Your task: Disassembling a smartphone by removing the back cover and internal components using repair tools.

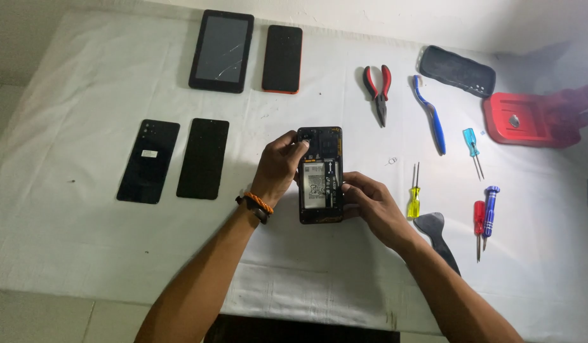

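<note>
An opened black phone (320, 173) lies back-up on the white cloth, its battery and circuit board exposed. My left hand (278, 166) grips its upper left edge, with an orange and black band on the wrist. My right hand (370, 204) presses fingertips on the lower right of the battery area, holding the phone's right edge.
A tablet with a cracked screen (221, 50) and a black phone (282, 58) lie far left. Two black panels (148, 161) (202, 158) sit on the left. Pliers (378, 92), a blue toothbrush (432, 116), screwdrivers (414, 195) (484, 216), a pry tool (437, 232) and a red case (526, 119) lie right.
</note>
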